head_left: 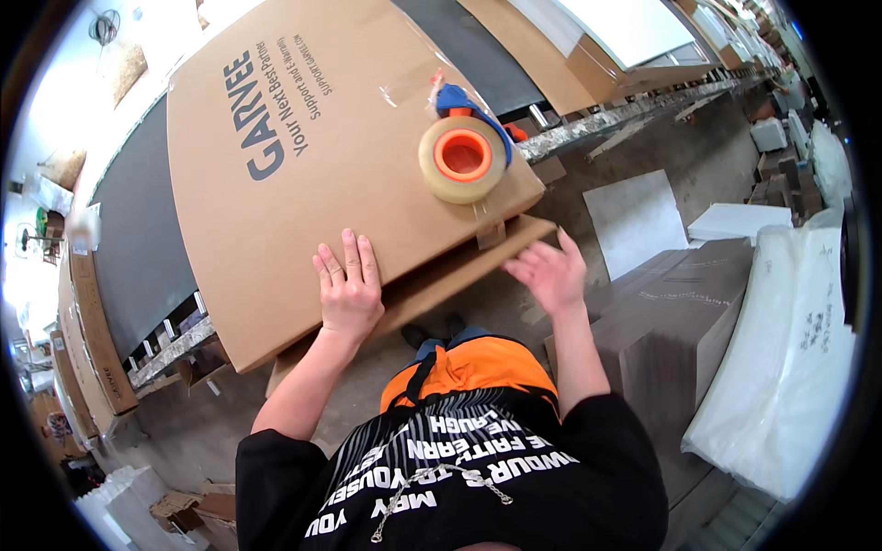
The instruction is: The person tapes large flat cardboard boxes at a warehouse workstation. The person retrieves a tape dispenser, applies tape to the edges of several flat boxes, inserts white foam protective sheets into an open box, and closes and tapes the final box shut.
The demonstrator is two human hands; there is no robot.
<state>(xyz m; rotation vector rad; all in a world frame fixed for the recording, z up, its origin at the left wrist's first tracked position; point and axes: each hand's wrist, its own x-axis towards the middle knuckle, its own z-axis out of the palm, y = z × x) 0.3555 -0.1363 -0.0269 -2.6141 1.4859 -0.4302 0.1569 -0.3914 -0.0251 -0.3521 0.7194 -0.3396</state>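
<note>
A large brown cardboard box point(367, 119) lies in front of me on a conveyor, with dark printing on its top. Its near side gapes, and a long cardboard flap point(441, 280) sticks out toward me. My left hand point(352, 289) rests flat on the box top by the near edge, fingers stretched out. At the right end of the flap is my right hand point(549, 274), thumb apart and fingers extended, slightly blurred. A tape dispenser point(462, 158) with a clear roll, orange hub and blue handle lies on the box's right corner. A short strip of tape point(491, 236) hangs over the near edge.
The dark conveyor belt point(138, 220) runs left and right beneath the box. Another carton with white panels point(634, 37) stands farther right. Grey-brown stacked sheets point(675, 312) and plastic-wrapped white material point(776, 349) stand close on my right. A white sheet point(634, 220) lies on the floor.
</note>
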